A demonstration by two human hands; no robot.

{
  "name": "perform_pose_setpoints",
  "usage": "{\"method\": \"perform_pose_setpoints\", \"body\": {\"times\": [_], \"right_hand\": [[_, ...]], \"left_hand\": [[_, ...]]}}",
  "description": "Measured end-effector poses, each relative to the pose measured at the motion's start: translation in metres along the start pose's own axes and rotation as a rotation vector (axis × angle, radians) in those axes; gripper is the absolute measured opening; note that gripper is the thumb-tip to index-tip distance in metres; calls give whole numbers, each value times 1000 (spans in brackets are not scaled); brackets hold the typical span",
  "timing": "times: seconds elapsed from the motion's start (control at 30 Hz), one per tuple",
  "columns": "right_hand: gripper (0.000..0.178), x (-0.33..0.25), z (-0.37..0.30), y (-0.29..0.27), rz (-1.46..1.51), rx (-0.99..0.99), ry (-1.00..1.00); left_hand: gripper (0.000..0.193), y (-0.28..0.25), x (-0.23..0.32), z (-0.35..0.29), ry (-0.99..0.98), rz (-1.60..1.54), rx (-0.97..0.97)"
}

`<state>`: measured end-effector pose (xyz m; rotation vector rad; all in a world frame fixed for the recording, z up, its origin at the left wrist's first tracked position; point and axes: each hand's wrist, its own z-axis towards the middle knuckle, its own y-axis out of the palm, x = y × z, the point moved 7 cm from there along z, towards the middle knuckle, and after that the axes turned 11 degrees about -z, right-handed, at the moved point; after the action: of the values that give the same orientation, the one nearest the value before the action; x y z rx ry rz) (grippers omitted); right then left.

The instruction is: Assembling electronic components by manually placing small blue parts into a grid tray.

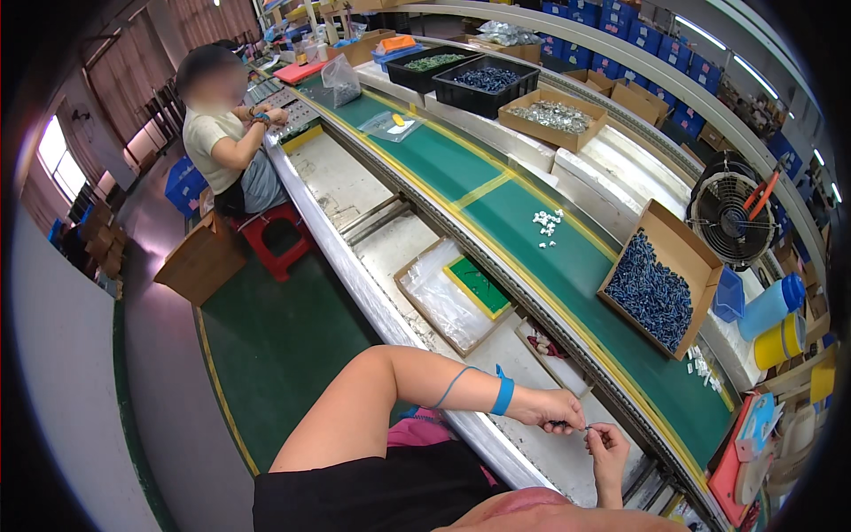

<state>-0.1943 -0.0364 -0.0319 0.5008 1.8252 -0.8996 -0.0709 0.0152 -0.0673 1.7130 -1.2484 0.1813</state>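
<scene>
My left hand (557, 409) is closed, with small dark pieces (558, 426) showing at its fingertips. Close beside it, my right hand (608, 446) pinches thumb and forefinger together at the tip of a tiny dark part; its kind is too small to make out. Both hands are over the pale ledge on my side of the green conveyor belt (567, 306). A blue wrist strap (503, 391) with a cord circles my left forearm. Across the belt, a cardboard box (705, 266) holds many small dark blue cylindrical parts (651, 288).
Small white pieces (547, 223) lie on the belt, more (704, 368) near its right end. A shallow tray (441, 306) and a fan (731, 213) stand nearby. Black bins (486, 84) and a box of metal parts (554, 120) line the far side. A co-worker (232, 133) sits at left.
</scene>
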Motion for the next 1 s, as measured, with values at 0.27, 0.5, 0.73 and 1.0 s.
{"method": "perform_pose_setpoints", "body": {"times": [0.27,0.5,0.73,1.0], "right_hand": [[9,2,-1,0,-3,4,12],[8,1,2,0,-8,-3,3],[8,2,1,0,-12,-1,6],[9,1,0,1,-1,-7,7]], "left_hand": [[7,0,-1,2,-4,17,6],[7,-1,2,0,16,27,22],[7,-1,1,1,13,25,9],[8,-2,1,1,31,60,15]]}}
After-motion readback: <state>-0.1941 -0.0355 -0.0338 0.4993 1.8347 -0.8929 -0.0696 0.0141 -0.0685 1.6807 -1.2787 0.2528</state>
